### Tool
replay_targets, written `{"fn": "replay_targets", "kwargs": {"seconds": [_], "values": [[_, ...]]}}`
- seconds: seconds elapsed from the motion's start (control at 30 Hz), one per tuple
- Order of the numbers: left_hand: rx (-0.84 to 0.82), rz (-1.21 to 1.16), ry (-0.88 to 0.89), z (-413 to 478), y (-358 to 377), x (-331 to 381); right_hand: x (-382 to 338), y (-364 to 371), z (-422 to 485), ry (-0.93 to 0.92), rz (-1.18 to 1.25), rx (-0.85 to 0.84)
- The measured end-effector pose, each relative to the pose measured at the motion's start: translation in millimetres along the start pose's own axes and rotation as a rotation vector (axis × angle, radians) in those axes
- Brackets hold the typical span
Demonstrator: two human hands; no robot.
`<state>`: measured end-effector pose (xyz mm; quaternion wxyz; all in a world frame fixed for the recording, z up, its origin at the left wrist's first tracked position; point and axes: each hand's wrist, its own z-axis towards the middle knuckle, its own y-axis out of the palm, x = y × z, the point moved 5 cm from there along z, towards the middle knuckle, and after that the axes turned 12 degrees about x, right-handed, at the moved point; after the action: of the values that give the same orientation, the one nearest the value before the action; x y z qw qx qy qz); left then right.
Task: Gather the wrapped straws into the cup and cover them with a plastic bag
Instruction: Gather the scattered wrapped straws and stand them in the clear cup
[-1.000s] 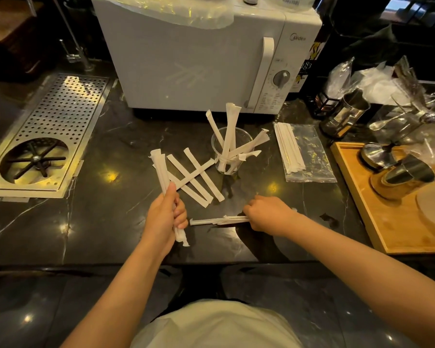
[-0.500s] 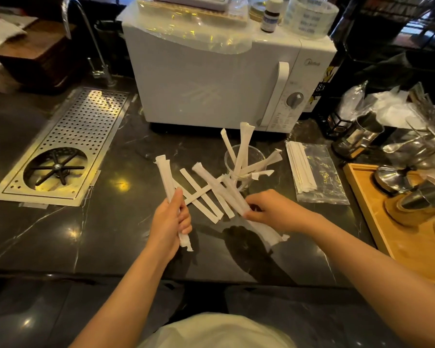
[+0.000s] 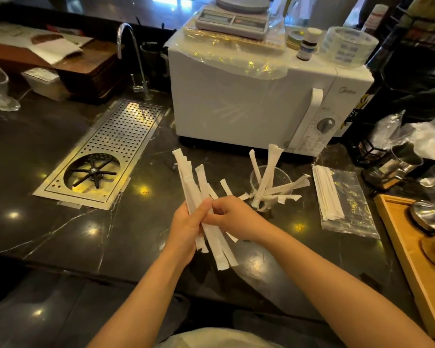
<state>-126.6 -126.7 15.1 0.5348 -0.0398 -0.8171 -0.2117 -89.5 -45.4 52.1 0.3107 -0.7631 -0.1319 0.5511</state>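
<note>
both grips closed on one bundle of wrapped straws (image 3: 190, 183): left hand (image 3: 187, 228) wraps it, right hand (image 3: 232, 217) pinches alongside. glass cup (image 3: 270, 183) on counter (image 3: 60, 222) holds more straws.

We cannot count the wrapped straws (image 3: 203, 194) in the bundle, since the left hand (image 3: 186, 229) and right hand (image 3: 232, 217) cover its middle and the wrappers overlap. The right hand's fingers (image 3: 217, 211) are mostly tucked behind that bundle. Beside the bundle, the cup (image 3: 271, 183) is clear and its base is lost behind its own straws. The wooden tray (image 3: 412, 259), beyond the cup, is cut by the right edge. Microwave (image 3: 249, 101) panel markings are too small to read.
</note>
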Motion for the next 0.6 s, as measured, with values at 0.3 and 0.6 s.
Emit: {"fn": "replay_targets", "kwargs": {"seconds": [0.3, 0.6], "values": [[0.116, 0.059, 0.031, 10, -11, -1, -8, 13, 14, -0.031, -0.169, 0.036], [0.193, 0.055, -0.006, 20, -21, -2, -3, 14, 18, -0.040, -0.198, 0.051]]}}
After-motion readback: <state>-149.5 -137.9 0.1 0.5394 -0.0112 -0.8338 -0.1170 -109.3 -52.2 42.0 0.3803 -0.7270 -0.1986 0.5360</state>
